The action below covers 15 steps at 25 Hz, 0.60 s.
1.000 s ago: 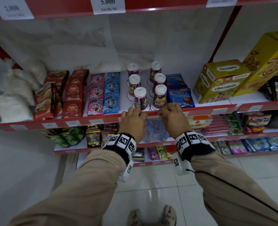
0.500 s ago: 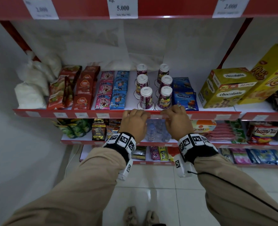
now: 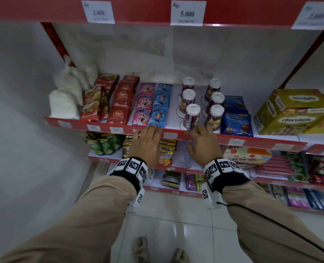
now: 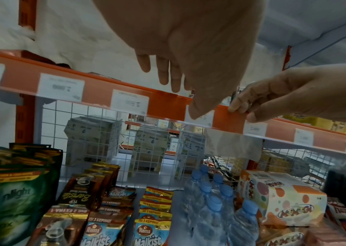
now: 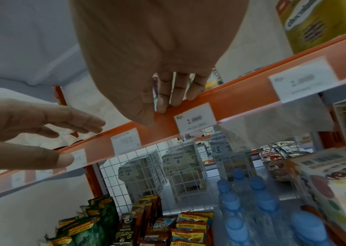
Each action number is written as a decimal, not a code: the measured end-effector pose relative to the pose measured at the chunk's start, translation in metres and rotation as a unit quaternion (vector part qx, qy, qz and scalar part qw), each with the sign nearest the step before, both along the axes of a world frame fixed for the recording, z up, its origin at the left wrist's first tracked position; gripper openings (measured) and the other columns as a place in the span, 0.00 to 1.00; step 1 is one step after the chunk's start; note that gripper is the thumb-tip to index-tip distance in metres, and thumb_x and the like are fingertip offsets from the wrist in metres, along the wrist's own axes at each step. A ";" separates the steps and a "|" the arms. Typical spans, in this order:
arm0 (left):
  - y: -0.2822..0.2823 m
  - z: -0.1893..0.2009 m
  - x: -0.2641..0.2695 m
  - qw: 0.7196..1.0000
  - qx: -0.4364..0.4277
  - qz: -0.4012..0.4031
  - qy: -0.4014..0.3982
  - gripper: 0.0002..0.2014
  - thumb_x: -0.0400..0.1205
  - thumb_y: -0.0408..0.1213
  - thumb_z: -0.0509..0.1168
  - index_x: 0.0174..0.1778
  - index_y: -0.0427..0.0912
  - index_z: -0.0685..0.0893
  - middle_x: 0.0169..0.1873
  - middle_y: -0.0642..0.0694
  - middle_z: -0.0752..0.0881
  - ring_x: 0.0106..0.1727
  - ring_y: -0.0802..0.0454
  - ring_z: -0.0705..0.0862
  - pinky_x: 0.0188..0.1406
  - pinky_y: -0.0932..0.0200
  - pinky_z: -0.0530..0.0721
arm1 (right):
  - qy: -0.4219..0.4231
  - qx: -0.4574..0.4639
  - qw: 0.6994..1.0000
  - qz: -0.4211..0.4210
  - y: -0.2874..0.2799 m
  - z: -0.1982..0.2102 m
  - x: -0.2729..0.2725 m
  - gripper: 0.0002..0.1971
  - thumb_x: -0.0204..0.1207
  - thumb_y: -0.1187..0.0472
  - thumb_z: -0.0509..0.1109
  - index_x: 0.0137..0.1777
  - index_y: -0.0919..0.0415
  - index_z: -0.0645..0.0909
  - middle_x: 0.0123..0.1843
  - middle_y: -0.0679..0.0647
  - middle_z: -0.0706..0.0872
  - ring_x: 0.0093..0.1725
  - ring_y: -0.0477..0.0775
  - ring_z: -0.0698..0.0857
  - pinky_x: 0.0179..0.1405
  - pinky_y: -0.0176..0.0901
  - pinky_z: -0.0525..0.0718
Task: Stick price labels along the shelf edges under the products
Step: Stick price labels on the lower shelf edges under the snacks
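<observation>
The red shelf edge [image 3: 176,136] carries a row of small white price labels under the products. My left hand [image 3: 147,141] lies over it below the TOP packets, fingers straight, and its thumb [image 4: 199,111] presses on one label [image 5: 79,159]. My right hand [image 3: 203,141] is below the drink cups [image 3: 191,116]. Its fingers [image 5: 174,99] hook over the top of the edge and its thumb [image 5: 142,116] lies on the front. One label [image 3: 170,135] shows between the hands. A 2.000 label [image 5: 195,119] sits just right of the right thumb.
The upper shelf edge bears larger labels, among them 5.000 [image 3: 187,13]. Yellow chocolatos boxes [image 3: 294,112] stand at the right and white bags [image 3: 64,103] at the left. Water bottles [image 4: 216,208] and Malkist packets [image 4: 153,216] fill the shelf below. Under me is white tiled floor [image 3: 176,224].
My left hand has slid a little to the left along the edge, so the hands stand further apart and a label shows between them. The view has also tilted upward.
</observation>
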<state>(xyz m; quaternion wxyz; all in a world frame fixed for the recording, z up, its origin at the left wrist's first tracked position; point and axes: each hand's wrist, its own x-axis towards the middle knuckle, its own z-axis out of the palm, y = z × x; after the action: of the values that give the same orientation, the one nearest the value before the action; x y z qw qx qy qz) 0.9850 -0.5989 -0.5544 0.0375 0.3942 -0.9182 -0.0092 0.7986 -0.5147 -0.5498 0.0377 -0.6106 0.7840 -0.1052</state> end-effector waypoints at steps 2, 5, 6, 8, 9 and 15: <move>-0.008 -0.003 0.007 1.000 0.007 -0.014 -0.017 0.33 0.79 0.43 0.63 0.81 0.46 0.61 0.77 0.47 0.66 0.77 0.46 0.63 0.72 0.48 0.60 | 0.015 0.010 1.000 0.010 -0.008 0.000 0.014 0.20 0.73 0.57 0.66 0.66 0.57 0.78 0.65 0.59 0.77 0.63 0.64 0.71 0.57 0.56 0.74; -0.019 -0.005 0.011 0.998 -0.007 -0.044 -0.041 0.32 0.79 0.43 0.62 0.80 0.47 0.62 0.76 0.47 0.65 0.74 0.45 0.65 0.70 0.47 0.62 | 0.027 0.010 0.999 0.017 -0.018 0.000 0.033 0.21 0.73 0.56 0.66 0.66 0.57 0.77 0.64 0.58 0.77 0.63 0.64 0.71 0.55 0.54 0.74; -0.021 -0.005 0.011 0.998 -0.013 -0.051 -0.041 0.31 0.78 0.42 0.62 0.79 0.47 0.63 0.76 0.47 0.66 0.73 0.45 0.66 0.68 0.48 0.64 | 0.020 0.003 1.000 0.014 -0.021 0.000 0.037 0.20 0.72 0.58 0.66 0.66 0.59 0.78 0.63 0.60 0.77 0.62 0.64 0.72 0.55 0.54 0.74; -0.026 -0.006 0.014 0.997 -0.022 -0.068 -0.035 0.30 0.78 0.41 0.62 0.78 0.48 0.66 0.74 0.47 0.68 0.72 0.45 0.67 0.66 0.49 0.65 | 0.003 -0.022 1.000 0.005 -0.025 -0.002 0.045 0.18 0.70 0.63 0.68 0.61 0.64 0.80 0.59 0.64 0.80 0.59 0.67 0.75 0.55 0.57 0.76; -0.027 -0.007 0.015 0.996 -0.025 -0.077 -0.030 0.29 0.78 0.40 0.62 0.77 0.48 0.68 0.74 0.47 0.68 0.71 0.44 0.68 0.66 0.49 0.66 | 0.001 -0.035 0.999 0.003 -0.025 -0.002 0.048 0.17 0.69 0.66 0.68 0.59 0.67 0.81 0.57 0.65 0.81 0.57 0.68 0.77 0.55 0.57 0.77; -0.036 -0.009 0.019 0.994 -0.022 -0.108 0.010 0.24 0.77 0.38 0.63 0.70 0.48 0.74 0.66 0.46 0.75 0.67 0.43 0.72 0.62 0.49 0.68 | -0.003 -0.072 0.997 -0.012 -0.029 -0.010 0.059 0.18 0.68 0.72 0.68 0.58 0.69 0.83 0.50 0.66 0.85 0.52 0.68 0.80 0.51 0.56 0.80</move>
<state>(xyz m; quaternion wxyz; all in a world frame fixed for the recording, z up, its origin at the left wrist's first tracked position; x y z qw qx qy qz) 1.0036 -0.6347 -0.5634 0.0547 0.2915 -0.9550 0.0033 0.8580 -0.5437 -0.5600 -0.0057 -0.6017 0.7818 -0.1636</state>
